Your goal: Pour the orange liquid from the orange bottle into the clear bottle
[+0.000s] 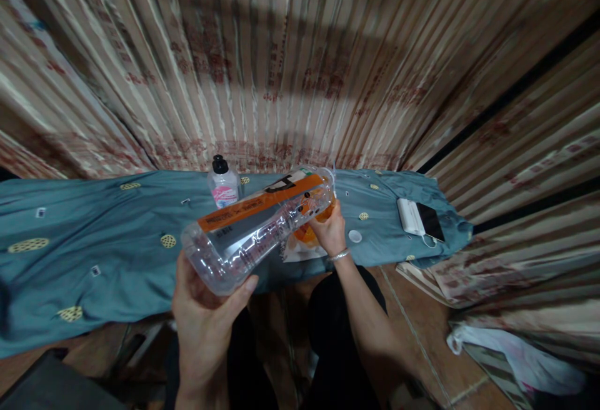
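Note:
A large clear plastic bottle (255,254) with an orange and silver label lies tilted in front of me, its base low on the left and its neck end up on the right. My left hand (206,316) is closed around the base, thumb along the near side. At the neck end my right hand (330,232) is closed against the bottle from below, its fingers partly hidden behind it. An orange and white packet (302,250) shows on the cloth beneath, partly covered by the bottle and the right hand. The bottle's contents, if any, cannot be made out.
A teal patterned cloth (126,254) covers the long table. Behind the bottle stands a clear squeeze bottle (224,185) with a black cap. A round whitish disc (355,236) lies to the right, then a white power bank (409,216) beside a dark phone (430,221). Curtains (262,72) hang behind.

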Demonstrator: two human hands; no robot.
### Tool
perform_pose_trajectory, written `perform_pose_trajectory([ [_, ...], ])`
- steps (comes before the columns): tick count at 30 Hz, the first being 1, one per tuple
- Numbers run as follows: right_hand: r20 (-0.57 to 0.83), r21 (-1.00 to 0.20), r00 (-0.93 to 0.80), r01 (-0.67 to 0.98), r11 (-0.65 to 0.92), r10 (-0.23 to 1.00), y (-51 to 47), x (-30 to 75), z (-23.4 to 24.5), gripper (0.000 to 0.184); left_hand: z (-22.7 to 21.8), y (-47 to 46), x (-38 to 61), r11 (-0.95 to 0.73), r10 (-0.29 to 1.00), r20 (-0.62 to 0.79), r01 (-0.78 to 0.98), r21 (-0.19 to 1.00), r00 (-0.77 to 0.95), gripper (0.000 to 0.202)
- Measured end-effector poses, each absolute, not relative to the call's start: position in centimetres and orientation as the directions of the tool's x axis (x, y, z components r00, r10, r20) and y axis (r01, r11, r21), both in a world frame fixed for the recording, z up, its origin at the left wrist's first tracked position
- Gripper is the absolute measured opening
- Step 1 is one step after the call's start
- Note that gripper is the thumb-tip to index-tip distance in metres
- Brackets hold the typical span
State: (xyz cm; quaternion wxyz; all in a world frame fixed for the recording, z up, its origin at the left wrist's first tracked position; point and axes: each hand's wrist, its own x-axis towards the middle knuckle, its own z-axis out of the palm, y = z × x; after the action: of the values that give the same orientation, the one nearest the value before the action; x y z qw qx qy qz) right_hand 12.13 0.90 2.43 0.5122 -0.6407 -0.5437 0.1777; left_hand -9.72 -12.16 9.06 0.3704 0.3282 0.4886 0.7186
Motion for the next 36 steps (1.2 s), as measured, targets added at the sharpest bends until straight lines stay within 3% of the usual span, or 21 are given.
perform_pose_trajectory([
  [36,0.333,-0.85,0.347,0.513,0.12,0.877,0.89,12.14,2.42,0.057,9.3,-12.2,-9.59,-0.248,0.858,0.1,-0.237,0.939,-0.503,0.076],
])
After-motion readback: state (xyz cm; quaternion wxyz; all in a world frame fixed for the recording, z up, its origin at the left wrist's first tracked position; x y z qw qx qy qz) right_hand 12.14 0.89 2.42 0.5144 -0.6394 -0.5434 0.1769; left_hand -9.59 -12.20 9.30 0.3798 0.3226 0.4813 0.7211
